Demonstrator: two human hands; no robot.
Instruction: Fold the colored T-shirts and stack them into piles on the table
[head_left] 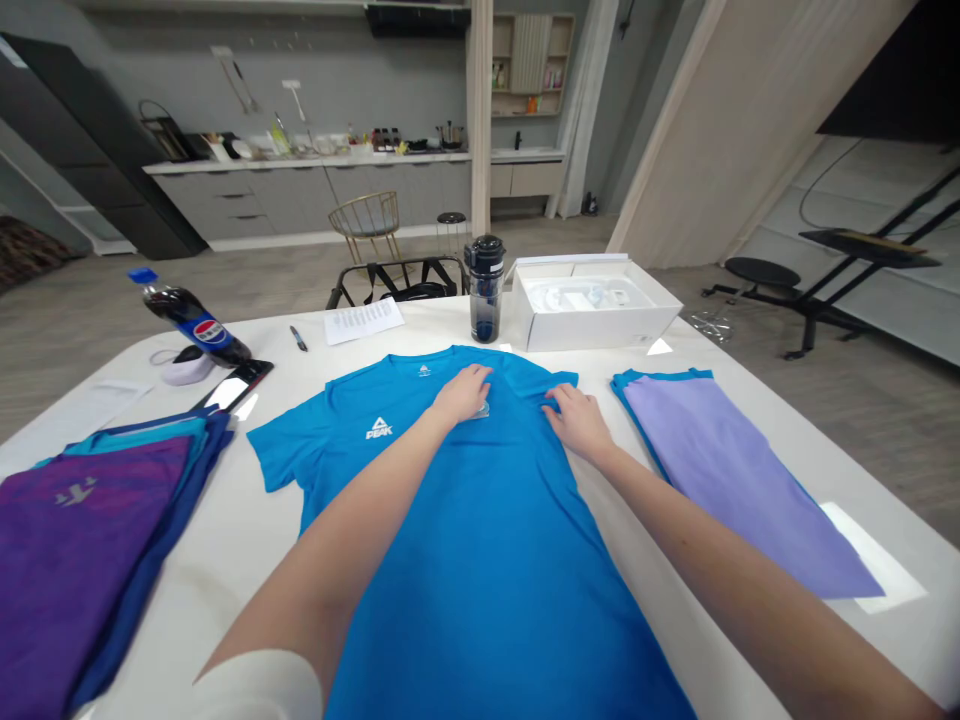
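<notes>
A blue short-sleeved T-shirt (480,540) lies spread out, front side up, on the white table (757,660), its collar toward the far side. Over the upper chest, my left hand (463,394) rests on the fabric with fingers extended, beside a small clear patch. At the sleeve on the right, my right hand (579,420) has its fingertips closed on the hem. To the right of it is a folded lavender garment (720,470) with blue edges. Folded purple and blue shirts (90,530) are stacked at the left.
Toward the far edge stand a dark-lidded tumbler (486,290) and an open white box (600,325). A cola bottle (196,322) leans at the left, by a phone (240,385), a pen (298,339) and a printed sheet (365,321). A chair (401,280) stands behind the table.
</notes>
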